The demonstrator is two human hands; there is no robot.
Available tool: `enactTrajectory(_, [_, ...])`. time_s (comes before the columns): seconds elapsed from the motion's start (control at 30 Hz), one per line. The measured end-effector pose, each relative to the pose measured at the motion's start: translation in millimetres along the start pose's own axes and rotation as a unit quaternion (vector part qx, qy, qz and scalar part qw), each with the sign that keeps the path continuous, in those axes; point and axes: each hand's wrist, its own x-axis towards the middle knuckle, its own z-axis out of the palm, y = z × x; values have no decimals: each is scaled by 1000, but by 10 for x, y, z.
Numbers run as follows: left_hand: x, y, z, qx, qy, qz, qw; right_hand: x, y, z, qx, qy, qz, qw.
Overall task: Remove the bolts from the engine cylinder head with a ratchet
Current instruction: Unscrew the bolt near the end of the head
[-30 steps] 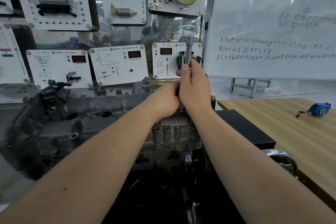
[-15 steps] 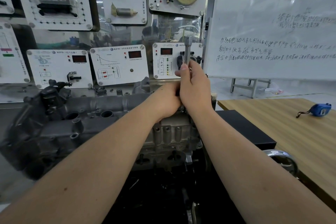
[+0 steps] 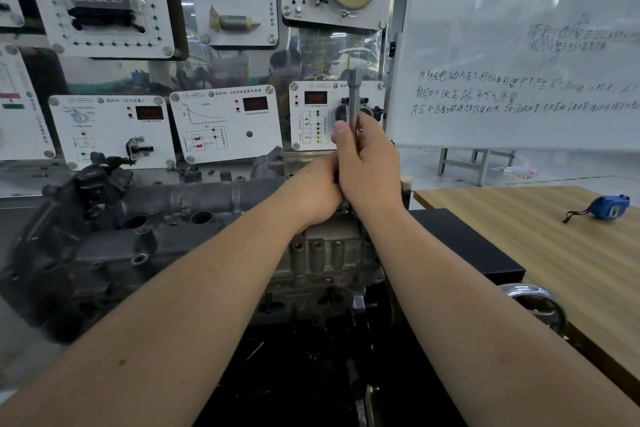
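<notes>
gripping: right hand (image 3: 369, 163) curls round a metal ratchet (image 3: 354, 94) handle, thumb laid along its left side; the handle stands nearly upright, its top end poking above the fist.
left hand: the left hand (image 3: 317, 189) sits just below and left of the right one, pressed against it, fingers folded away from the camera; whether it holds the tool's lower part or only braces on it, i cannot tell.
cylinder head: the grey engine cylinder head (image 3: 162, 232) lies across the stand in front of the person, round wells showing along its top; both hands are over its right end.
bolts: hidden under the hands, none plainly seen.
tool's lower end: covered by the two hands.
behind: white training panels (image 3: 225, 125) with small red displays, and a whiteboard (image 3: 519, 45) with handwriting on the right.
right side: a wooden table (image 3: 540, 236) with a blue tape measure (image 3: 607, 207) well apart from the engine; a black box (image 3: 464, 239) between table and engine; a chrome handwheel (image 3: 540, 302) near the right forearm.
</notes>
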Motion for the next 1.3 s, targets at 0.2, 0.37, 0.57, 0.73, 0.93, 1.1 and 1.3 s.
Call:
enactTrajectory(0.2, [0,18,-6,16,-4,-2,1000,9,43,10,-19,6,-3,1000])
enactTrajectory(0.37, [-29,18,-15,-6,-6,-10,1000,31,69,29,-6,-9,2,1000])
enactTrajectory(0.57, [23,-1,0,24,1,-21,1000,15,74,19,-28,-2,-26,999])
enactTrajectory(0.73, [-28,16,-4,-31,-7,-23,999,27,77,24,-29,0,-15,999])
enactTrajectory(0.93, [-27,-15,-2,-63,-15,-16,998,29,112,42,26,1,4,1000])
enactTrajectory(1.1, [21,-14,5,1,15,-3,1000,26,94,24,-19,11,-15,1000])
enactTrajectory(1.3, [-26,9,-6,-40,-13,3,999,28,95,21,-18,10,25,999])
